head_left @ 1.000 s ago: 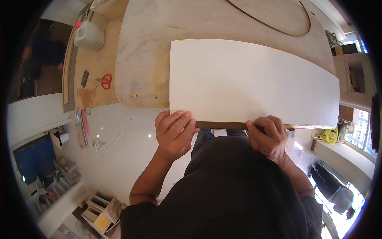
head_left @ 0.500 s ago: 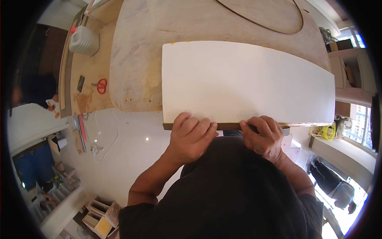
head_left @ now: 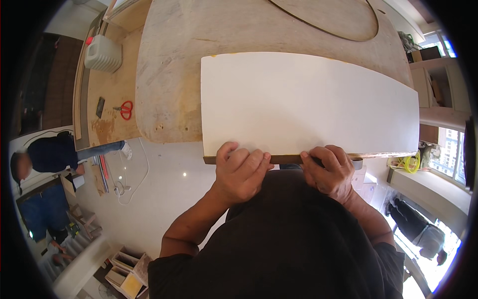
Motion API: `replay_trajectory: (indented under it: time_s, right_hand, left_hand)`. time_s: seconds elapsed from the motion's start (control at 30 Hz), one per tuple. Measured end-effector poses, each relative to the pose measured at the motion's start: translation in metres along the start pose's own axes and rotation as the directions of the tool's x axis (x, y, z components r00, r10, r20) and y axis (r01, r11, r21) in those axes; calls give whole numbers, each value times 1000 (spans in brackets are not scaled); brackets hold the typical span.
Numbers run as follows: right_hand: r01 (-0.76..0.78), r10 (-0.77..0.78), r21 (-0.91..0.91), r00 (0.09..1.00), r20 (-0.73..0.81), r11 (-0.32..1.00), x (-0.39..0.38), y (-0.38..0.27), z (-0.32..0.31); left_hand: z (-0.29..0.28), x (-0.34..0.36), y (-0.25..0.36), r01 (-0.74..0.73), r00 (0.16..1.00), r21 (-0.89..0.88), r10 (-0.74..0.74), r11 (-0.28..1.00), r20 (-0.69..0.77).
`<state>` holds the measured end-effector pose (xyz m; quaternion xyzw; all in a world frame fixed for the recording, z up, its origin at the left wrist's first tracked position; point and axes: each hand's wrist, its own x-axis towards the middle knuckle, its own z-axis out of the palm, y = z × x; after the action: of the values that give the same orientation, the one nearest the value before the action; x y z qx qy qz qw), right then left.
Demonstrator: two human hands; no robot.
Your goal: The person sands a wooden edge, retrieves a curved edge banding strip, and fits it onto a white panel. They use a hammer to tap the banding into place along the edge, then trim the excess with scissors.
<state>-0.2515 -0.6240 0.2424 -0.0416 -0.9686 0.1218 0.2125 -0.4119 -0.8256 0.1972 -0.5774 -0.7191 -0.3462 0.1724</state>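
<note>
A long white board [head_left: 303, 104] with one slanting far edge lies on the wooden worktable [head_left: 169, 94], its near edge reaching past the table towards my body. Along that near edge runs a dark brown edging strip [head_left: 287, 160]. My left hand [head_left: 241, 172] grips the strip against the board left of the middle, fingers bent over the edge. Some way to the right, my right hand [head_left: 327, 170] pinches the strip, its thumb and fingers on the edge. To the right of this hand the edge shows pale and uncovered. The undersides of both grips are hidden.
A curved dark strip [head_left: 343, 38] lies at the table's far side. Red-handled scissors [head_left: 126, 110], a small dark block [head_left: 100, 107] and a pale jug [head_left: 103, 54] stand or lie on the left bench. One person [head_left: 52, 155] is at left, another [head_left: 418, 229] at lower right.
My hands keep nearly the same hold on the strip, and the board has barely shifted. The person at the left has moved nearer the bottom of the picture, with legs now showing.
</note>
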Motion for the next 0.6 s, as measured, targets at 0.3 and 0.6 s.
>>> replay_trajectory:
  time_s: [0.3,0.6]
  right_hand:
    - [40,-42,-64,998,-42,997,-3,-1,7]
    - [82,-82,-86,997,5,993,-8,-1,11]
  left_hand:
    - [3,-5,-2,-20,999,-1,20,1000,-36]
    - [9,-9,-4,-49,996,11,50,999,-74]
